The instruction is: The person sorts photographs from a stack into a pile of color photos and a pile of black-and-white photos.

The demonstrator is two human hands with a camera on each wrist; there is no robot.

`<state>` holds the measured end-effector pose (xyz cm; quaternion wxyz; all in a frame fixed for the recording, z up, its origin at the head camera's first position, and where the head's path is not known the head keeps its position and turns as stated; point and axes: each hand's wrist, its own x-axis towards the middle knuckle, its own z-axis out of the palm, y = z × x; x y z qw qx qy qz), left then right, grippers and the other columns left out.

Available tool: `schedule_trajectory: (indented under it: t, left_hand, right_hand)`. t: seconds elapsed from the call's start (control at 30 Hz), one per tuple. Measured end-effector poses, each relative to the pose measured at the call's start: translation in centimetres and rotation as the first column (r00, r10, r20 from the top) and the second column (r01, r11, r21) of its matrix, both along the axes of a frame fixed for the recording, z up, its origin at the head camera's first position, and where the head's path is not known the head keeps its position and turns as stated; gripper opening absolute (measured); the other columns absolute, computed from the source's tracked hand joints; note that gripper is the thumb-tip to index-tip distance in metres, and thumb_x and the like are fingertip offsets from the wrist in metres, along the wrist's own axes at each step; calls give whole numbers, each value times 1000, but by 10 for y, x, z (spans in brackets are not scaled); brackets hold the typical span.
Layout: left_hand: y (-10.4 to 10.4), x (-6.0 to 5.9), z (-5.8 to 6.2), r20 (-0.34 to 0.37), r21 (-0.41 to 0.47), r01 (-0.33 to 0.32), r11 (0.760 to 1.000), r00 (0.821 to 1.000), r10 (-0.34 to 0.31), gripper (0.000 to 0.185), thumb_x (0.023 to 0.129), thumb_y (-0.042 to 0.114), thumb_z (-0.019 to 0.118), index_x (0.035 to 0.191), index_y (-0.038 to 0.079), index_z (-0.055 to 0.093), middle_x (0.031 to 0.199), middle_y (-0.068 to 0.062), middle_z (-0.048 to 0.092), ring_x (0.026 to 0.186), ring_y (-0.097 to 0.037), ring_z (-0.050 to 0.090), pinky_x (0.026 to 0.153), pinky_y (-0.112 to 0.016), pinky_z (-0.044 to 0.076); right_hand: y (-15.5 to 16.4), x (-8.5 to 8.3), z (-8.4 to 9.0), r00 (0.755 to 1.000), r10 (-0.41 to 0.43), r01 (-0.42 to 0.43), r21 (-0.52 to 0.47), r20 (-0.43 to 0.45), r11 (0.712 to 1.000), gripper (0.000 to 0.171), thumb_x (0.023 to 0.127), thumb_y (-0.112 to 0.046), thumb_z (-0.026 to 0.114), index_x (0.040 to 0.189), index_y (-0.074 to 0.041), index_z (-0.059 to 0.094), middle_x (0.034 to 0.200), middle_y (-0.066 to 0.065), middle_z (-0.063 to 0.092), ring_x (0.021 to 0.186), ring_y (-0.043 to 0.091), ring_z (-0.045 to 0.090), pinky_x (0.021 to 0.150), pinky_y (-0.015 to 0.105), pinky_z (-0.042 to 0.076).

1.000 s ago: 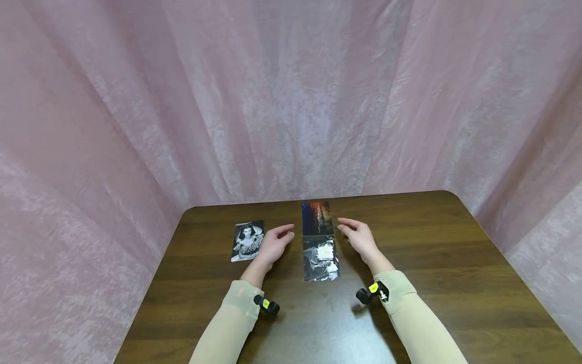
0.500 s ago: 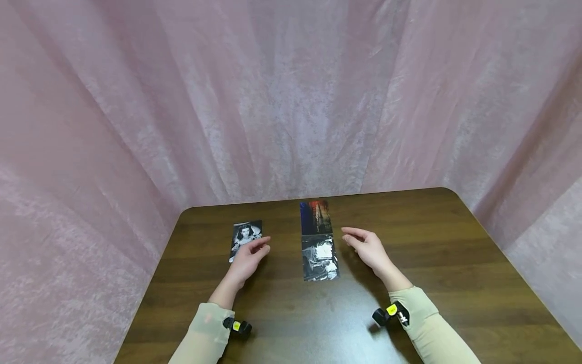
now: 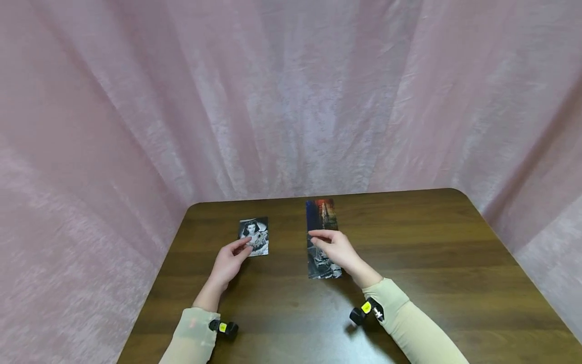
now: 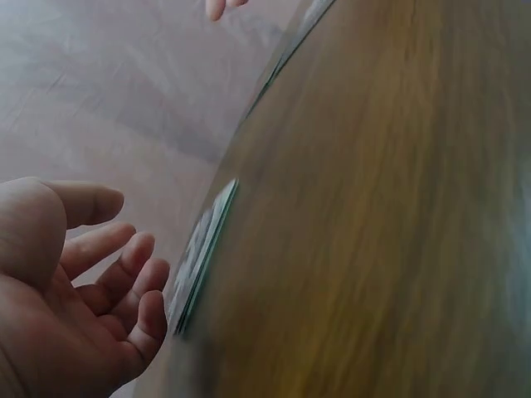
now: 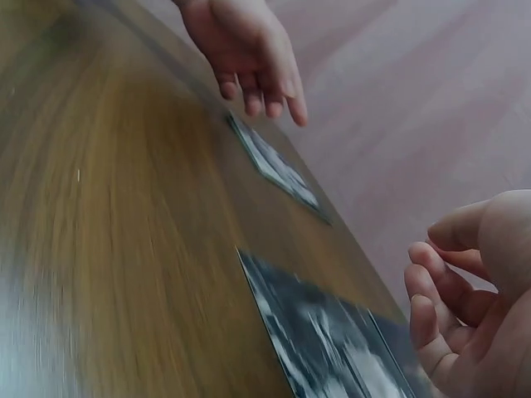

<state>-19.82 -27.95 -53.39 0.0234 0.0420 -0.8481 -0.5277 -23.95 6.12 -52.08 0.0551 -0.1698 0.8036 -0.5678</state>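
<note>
Over the table [image 3: 409,242], left hand [image 3: 229,260] hovers loose-fingered, empty, by the portrait photo [image 3: 254,236]; right hand [image 3: 334,248], relaxed and holding nothing, hangs above the grey photo [image 3: 324,268].

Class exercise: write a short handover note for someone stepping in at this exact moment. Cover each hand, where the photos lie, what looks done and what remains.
Left hand: open, fingertips at the near edge of the portrait photo; no grip visible.
Right hand: loosely curled, holding nothing, over the grey photo; contact unclear.
Colour photo lies end to end with the grey one, mid-table.
Done: two photos lined up. Left: the portrait lies apart to the left.
</note>
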Motion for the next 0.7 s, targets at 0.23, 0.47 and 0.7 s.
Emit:
schedule_trajectory:
  t: [0.23, 0.47, 0.7]
  left_hand:
    - [-17, 3, -5, 19, -35, -101, 994, 995, 102, 41, 105, 17, 69, 142, 1, 67, 120, -13, 69, 110, -26, 58, 94, -36, 44]
    - [-24, -1, -10, 28, -48, -166, 985, 985, 168, 43, 104, 15, 69, 143, -3, 65, 121, -18, 68, 110, -29, 57, 93, -38, 44]
    - [-17, -10, -14, -1, -112, -185, 976, 982, 186, 45, 99, 15, 72, 138, -8, 67, 107, -15, 69, 99, -28, 59, 86, -35, 45]
  right_hand:
    - [-49, 1, 1, 996, 55, -50, 70, -67, 996, 31, 104, -14, 69, 131, 0, 75, 127, 16, 75, 112, 30, 72, 96, 45, 56]
    - [-104, 5, -9, 998, 28, -23, 87, -61, 996, 38, 100, -10, 71, 136, 4, 71, 116, 13, 77, 106, 27, 74, 91, 39, 57]
    - [-138, 4, -25, 983, -95, 128, 219, -157, 967, 47, 91, -9, 73, 136, 4, 69, 115, 18, 71, 99, 28, 69, 88, 41, 55]
